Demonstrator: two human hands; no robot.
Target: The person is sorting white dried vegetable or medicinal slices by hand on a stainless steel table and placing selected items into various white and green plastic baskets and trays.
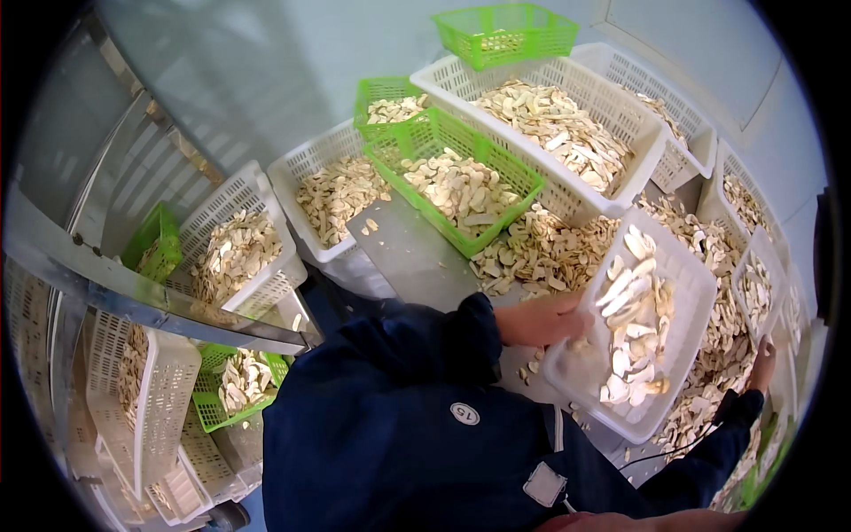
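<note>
White basket [678, 293] of pale sliced pieces, tilted, in our left hand.

We grip the near rim of this basket with our left hand [545, 319], fingers curled over its edge; it hangs tipped above the grey table [417, 257], beside a loose heap of slices [541, 253]. Our right hand [762, 363] rests far to the right on the spread of slices, and we cannot tell whether it grasps anything. We count four green baskets on or behind the table: one long [456, 182], one small square [390, 102], one stacked on top at the back [505, 34], one at the left [155, 244]; a fifth sits lower left [235, 386]. Several white baskets ring the table, the largest [554, 129] heaped full. A round white badge [464, 413] and a square white patch [544, 484] sit on our dark blue jacket.
</note>
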